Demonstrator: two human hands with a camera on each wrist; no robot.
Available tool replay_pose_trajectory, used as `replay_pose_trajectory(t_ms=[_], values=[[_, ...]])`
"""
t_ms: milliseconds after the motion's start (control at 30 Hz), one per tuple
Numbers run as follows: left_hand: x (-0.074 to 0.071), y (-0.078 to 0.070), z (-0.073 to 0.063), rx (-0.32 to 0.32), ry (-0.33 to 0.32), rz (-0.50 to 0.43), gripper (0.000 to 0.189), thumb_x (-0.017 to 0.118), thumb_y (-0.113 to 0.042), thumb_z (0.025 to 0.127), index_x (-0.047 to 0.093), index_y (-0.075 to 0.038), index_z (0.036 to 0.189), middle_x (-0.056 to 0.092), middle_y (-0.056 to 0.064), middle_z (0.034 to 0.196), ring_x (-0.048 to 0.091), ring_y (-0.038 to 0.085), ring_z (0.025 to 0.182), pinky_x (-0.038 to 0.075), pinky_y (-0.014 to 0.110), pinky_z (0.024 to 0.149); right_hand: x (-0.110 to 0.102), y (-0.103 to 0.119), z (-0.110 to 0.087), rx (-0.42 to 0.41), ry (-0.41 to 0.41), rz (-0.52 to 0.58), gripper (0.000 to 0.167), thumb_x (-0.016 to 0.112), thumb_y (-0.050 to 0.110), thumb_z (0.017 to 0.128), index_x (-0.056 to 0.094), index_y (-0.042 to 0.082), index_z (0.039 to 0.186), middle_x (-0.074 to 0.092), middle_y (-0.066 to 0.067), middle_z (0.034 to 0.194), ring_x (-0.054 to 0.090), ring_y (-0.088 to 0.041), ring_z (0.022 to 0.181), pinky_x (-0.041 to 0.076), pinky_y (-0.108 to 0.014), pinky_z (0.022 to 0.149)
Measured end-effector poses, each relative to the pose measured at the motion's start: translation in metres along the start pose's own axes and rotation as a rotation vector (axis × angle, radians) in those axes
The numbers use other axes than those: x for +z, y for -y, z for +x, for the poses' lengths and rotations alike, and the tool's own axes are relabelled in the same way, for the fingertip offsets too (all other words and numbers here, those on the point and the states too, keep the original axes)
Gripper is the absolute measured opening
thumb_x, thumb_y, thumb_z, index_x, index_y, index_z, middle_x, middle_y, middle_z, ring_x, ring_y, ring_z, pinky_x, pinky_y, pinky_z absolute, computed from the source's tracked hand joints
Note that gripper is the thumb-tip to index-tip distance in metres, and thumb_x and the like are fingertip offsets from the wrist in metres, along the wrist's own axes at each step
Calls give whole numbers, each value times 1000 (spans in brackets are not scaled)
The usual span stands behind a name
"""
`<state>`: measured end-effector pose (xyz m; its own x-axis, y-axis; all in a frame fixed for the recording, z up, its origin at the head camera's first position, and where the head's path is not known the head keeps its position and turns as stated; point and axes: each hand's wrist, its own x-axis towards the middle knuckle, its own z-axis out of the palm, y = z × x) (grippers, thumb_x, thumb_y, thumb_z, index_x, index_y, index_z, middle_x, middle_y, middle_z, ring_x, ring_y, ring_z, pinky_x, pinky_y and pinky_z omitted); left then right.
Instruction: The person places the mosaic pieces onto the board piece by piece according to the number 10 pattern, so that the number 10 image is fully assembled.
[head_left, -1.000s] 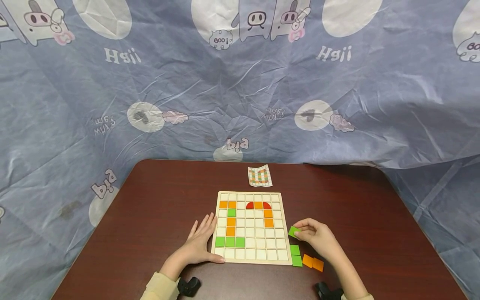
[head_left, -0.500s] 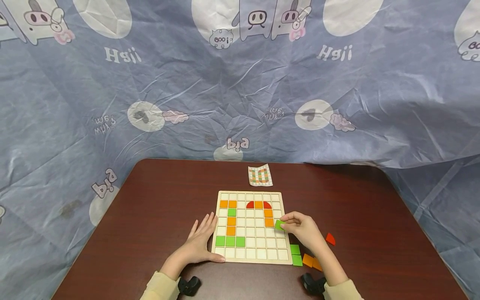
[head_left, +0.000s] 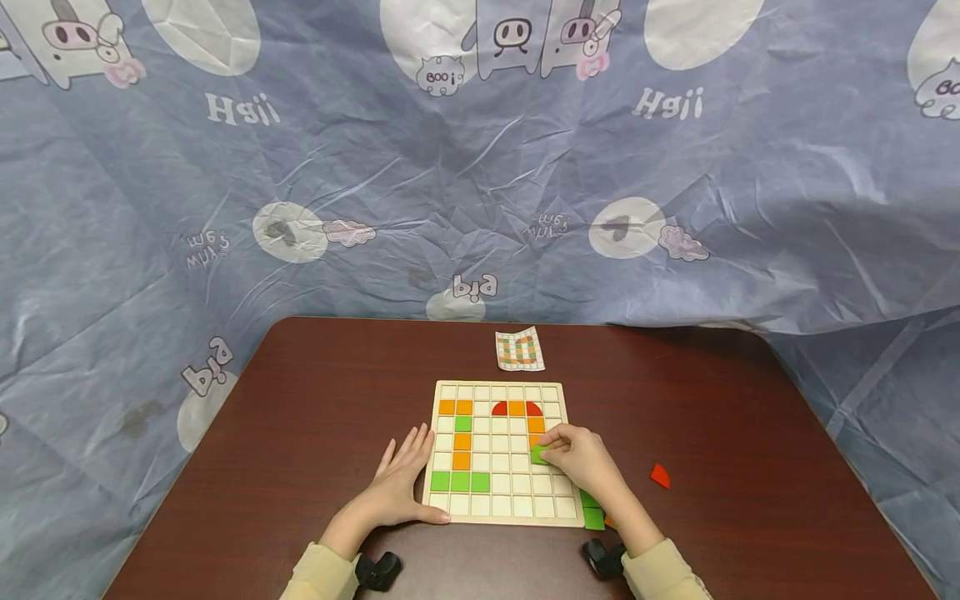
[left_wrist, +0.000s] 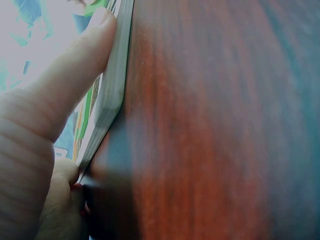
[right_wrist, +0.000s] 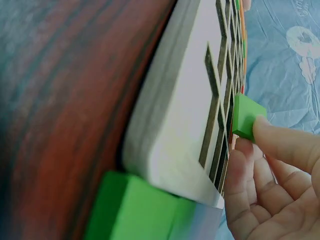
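A pale wooden grid board (head_left: pixel 501 507) lies on the table, with orange, green and red pieces in some of its cells. My left hand (head_left: pixel 397 490) rests along its left side, fingers spread and straight, the thumb at the near left corner. Over the right part of the board, my right hand (head_left: pixel 581 457) pinches a green square tile (head_left: pixel 537 455) between thumb and fingers, just below the column of orange tiles. In the right wrist view the held green tile (right_wrist: pixel 248 116) is tilted above the grid. Its exact contact with the board is unclear.
Two green tiles (head_left: pixel 593 518) lie against the board's near right edge. Beside them, an orange tile (head_left: pixel 610 523) is mostly hidden by the right forearm. A red quarter-round piece (head_left: pixel 660 476) lies farther right. Behind the board is a small patterned card (head_left: pixel 519 350).
My right hand has carried the green tile leftward from beside the board to over its right columns. The red piece has come into sight behind it. My left hand has stayed put.
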<state>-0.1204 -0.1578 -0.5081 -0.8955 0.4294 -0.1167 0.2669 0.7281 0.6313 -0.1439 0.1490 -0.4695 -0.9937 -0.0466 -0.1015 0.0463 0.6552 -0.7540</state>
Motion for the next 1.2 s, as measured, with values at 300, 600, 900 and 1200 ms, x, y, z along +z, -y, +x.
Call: replay_pose_trajectory(t_ms=[300, 600, 900, 1200], values=[[1, 1, 0, -18, 8, 20, 129, 86, -55, 66, 11, -4, 158, 3, 15, 166, 4, 33, 154, -3, 57, 120, 1, 1, -4, -32, 25, -45, 10, 77, 2, 80, 73, 10, 84, 68, 1, 78, 60, -8, 71, 51, -26, 64], [1, 0, 0, -8, 1, 5, 129, 87, -54, 66, 12, -2, 158, 4, 17, 166, 4, 34, 154, -2, 59, 120, 6, -2, -4, -78, 3, -108, 10, 79, 4, 79, 73, 12, 79, 58, 1, 83, 53, -8, 72, 46, -21, 64], [1, 1, -1, -19, 15, 23, 129, 86, -56, 66, 12, -4, 158, 4, 15, 166, 4, 33, 154, -3, 57, 120, -2, 1, -6, -44, 6, -75, 7, 78, 10, 82, 72, 12, 82, 61, 1, 81, 54, -8, 71, 45, -22, 64], [6, 8, 1, 34, -35, -19, 132, 86, -58, 62, 14, -3, 158, 6, 16, 166, 5, 35, 154, -4, 57, 119, -44, -14, -4, 36, 3, 40, 12, 68, 19, 93, 72, 9, 98, 69, -5, 83, 61, -18, 74, 48, -27, 64]])
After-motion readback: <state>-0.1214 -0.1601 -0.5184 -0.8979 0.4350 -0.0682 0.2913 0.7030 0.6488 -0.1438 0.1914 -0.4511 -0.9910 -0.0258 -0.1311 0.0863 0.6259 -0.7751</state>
